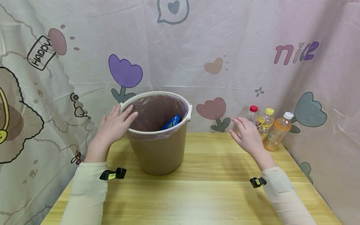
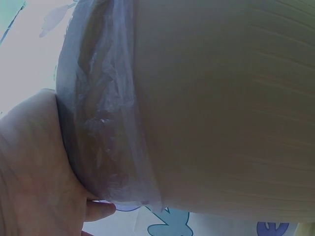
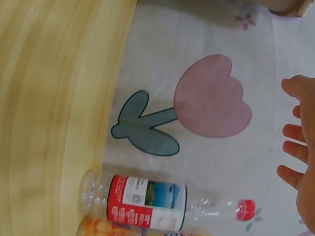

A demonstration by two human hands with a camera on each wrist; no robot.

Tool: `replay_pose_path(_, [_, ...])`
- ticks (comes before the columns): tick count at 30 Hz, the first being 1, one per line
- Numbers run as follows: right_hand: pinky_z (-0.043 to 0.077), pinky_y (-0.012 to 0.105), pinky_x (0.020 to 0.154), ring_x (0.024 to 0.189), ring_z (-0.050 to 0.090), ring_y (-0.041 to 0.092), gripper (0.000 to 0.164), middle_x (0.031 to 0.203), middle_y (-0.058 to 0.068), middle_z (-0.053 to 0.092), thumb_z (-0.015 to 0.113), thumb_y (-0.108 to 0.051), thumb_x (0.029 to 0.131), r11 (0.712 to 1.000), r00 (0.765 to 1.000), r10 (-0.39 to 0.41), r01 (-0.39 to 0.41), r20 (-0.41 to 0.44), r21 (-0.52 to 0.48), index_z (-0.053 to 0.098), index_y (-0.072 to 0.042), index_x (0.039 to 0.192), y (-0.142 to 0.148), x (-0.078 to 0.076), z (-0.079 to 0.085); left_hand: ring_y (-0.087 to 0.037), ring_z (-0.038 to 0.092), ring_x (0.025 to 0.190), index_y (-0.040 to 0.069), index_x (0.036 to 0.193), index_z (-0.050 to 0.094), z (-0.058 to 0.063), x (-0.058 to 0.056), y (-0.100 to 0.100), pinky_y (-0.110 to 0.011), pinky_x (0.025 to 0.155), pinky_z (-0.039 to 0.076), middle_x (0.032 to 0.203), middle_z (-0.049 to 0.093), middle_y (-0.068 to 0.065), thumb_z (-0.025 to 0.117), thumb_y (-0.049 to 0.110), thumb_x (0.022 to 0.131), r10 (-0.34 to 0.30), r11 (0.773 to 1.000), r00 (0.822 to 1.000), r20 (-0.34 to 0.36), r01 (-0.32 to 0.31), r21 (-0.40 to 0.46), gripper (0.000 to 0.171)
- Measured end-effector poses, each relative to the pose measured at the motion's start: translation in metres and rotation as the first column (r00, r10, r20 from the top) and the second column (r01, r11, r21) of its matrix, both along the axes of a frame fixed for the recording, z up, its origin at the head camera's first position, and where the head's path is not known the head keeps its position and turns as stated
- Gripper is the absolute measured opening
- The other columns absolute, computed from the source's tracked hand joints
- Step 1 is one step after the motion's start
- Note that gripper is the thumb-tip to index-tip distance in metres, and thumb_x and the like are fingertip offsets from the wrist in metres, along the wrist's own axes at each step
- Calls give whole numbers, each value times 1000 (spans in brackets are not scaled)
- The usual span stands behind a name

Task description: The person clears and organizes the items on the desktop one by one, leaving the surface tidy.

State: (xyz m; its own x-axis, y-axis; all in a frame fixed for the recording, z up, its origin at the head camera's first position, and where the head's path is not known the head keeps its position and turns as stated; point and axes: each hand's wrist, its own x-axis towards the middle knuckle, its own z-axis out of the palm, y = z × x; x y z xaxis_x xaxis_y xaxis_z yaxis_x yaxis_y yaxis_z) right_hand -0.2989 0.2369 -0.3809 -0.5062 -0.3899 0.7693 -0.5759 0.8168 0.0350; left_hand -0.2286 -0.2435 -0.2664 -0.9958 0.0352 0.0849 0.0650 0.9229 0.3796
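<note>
Waste bin [image 1: 158, 153]: brown, pale rim [image 1: 149, 132], clear plastic liner [image 2: 110, 98]; upright on wood-grain table [image 1: 182, 200], left of the bottles. Inside: blue packet [image 1: 171, 122], print too small to read. Left hand [image 1: 113, 126]: laid against rim, fingers extended, unclenched. Right hand [image 1: 249, 136]: loose, grasping nothing, raised near three bottles. Bottles, upright: red-capped bottle [image 3: 147, 201], clear, red-and-white label, lettering illegible; yellow-capped bottle [image 1: 266, 120]; white-capped bottle [image 1: 277, 132], orange. Backdrop [image 1: 180, 56]: reads "HAPPY" at left, "nice" at right.
</note>
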Motion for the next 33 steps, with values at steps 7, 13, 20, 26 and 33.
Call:
replay_pose_path(7, [47,59,91,114,55,41,48,119,22,61,76,-21,81,996,995,-80,81,53,-28,60,1,121,13,-3,-6,-42,-11,150,23,158,15,-1,-1,0,-74,112,-4,163,-10,-20,13,72,95,2,1000,1000,-2,-2,8,80])
replay_pose_path(13, [46,62,89,111,56,44,48,118,24,61,76,-20,81,987,986,-137,144,92,-74,59,2,119,24,-5,-9,-42,-11,150,24,157,15,-1,-1,0,-73,112,-4,163,-11,-19,13,72,95,1,1000,1000,-5,-1,20,79])
replay_pose_path(20, [44,64,92,113,54,46,48,121,27,59,73,-20,83,973,971,-198,210,132,-91,57,3,122,36,-7,-13,-42,-11,150,23,157,15,-2,-1,0,-73,112,-5,163,-12,-19,14,72,95,5,1000,1000,-11,-5,27,80])
replay_pose_path(26, [41,66,93,114,52,47,46,124,26,58,71,-20,86,955,947,-247,273,205,-112,55,3,124,42,-10,-14,-42,-12,150,23,157,15,-2,-1,0,-73,112,-5,163,-12,-19,15,72,95,5,999,1000,-14,-5,36,79])
replay_pose_path(33, [36,68,98,121,46,47,46,130,27,53,64,-24,93,925,881,-303,363,363,-111,52,0,129,47,-12,-12,-42,-10,150,22,157,17,-3,-1,0,-73,113,-5,163,-11,-20,15,71,96,3,999,1000,-22,-2,42,79])
